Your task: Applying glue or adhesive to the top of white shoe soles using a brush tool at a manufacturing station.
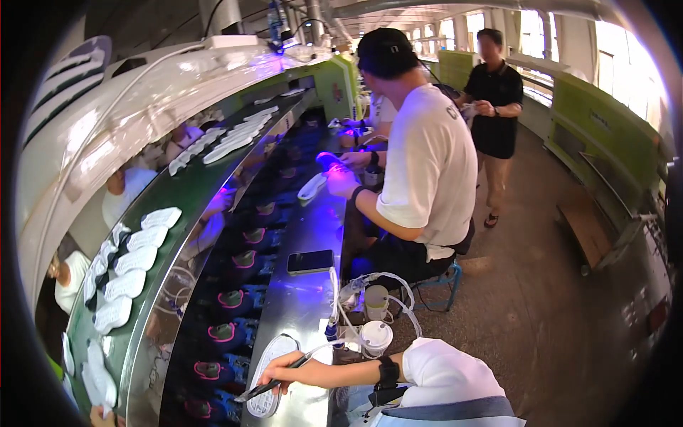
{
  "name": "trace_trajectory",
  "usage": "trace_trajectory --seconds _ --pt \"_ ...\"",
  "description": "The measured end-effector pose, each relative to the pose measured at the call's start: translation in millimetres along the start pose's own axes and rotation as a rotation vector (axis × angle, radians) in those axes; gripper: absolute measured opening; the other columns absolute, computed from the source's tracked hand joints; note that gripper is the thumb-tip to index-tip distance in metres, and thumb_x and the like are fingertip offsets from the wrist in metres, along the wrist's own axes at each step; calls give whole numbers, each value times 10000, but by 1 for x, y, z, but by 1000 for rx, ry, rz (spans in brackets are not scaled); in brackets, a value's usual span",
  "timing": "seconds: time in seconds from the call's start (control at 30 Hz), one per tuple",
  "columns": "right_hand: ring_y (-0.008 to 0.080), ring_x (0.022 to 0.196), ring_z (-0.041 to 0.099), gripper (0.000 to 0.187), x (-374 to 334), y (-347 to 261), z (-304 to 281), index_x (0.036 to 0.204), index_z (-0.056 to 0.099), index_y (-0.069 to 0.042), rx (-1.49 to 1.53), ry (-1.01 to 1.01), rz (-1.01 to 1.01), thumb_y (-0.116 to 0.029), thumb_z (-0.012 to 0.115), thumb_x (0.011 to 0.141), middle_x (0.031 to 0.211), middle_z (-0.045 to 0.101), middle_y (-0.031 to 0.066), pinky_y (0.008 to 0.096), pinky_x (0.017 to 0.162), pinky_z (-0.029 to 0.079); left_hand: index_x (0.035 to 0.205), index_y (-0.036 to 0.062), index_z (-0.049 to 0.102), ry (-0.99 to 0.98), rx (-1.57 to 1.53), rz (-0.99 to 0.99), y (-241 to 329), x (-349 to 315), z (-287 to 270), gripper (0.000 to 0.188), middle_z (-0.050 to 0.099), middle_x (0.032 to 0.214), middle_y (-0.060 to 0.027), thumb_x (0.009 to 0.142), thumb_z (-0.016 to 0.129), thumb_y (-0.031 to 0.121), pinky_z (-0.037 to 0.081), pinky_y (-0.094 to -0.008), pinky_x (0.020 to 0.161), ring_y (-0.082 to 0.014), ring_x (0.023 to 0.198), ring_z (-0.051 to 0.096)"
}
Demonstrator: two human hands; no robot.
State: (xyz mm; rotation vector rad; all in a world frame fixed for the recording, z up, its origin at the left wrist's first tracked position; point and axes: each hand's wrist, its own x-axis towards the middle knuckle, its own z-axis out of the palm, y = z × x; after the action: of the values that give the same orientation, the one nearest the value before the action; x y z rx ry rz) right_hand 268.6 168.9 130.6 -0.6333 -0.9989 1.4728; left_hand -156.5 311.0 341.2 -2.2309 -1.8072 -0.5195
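My right hand point(284, 373) is closed around a slim black-handled brush point(267, 386), whose tip points down and left. A thin clear tube runs up to its back end. Beneath that hand a white shoe sole point(274, 349) lies on the metal ledge point(295, 324), partly covered by my fingers. At the lower left edge my left hand point(103, 418), mostly cut off, grips the near end of another white sole point(99, 377) on the green conveyor belt point(146, 313).
Several soles point(128, 281) lie along the green belt. Shoe uppers point(231, 299) with pink rims line the dark lower track. A phone point(310, 262) rests on the ledge, near a white lidded pot point(376, 338) with tubes. A co-worker point(434, 156) sits ahead; another person point(494, 107) stands beyond.
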Motion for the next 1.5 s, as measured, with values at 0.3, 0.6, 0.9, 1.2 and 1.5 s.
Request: trace_trajectory --seconds 0.3,0.6,0.9,1.2,1.5 --pt "41 723 556 254 -1 9 14 1095 595 -60 110 -57 8 -124 649 855 929 620 -1 201 652 469 983 -5 658 323 497 -213 8 72 58 411 625 910 -281 861 541 370 426 -485 790 -369 847 625" --pt "52 684 563 316 -6 0 9 1166 612 -63 51 -21 73 -156 630 865 826 626 -6 195 591 446 1101 -6 579 688 1525 -277 107 -12 141 458 586 1054 -238 891 490 391 411 -466 876 -356 963 583" --pt "96 665 608 247 7 22 50 1020 683 -49 -120 -508 19 -140 687 791 746 647 30 235 546 491 1219 -8 500 959 2573 -188 220 -125 243 519 546 1198 -195 921 440 413 397 -447 962 -343 1079 540" --pt "242 923 660 213 -8 27 58 1045 648 -1 -519 -313 -267 -64 626 843 1023 664 142 318 822 518 1267 33 475 123 3163 1211 188 -231 246 635 611 1087 -201 890 379 535 527 -459 788 -334 882 629" --pt "249 969 638 235 30 43 80 1015 684 -60 -675 -481 -380 -58 670 780 1006 676 123 342 918 458 1356 30 375 201 3255 627 165 -206 224 702 567 1105 -247 906 372 569 540 -450 724 -358 842 614"
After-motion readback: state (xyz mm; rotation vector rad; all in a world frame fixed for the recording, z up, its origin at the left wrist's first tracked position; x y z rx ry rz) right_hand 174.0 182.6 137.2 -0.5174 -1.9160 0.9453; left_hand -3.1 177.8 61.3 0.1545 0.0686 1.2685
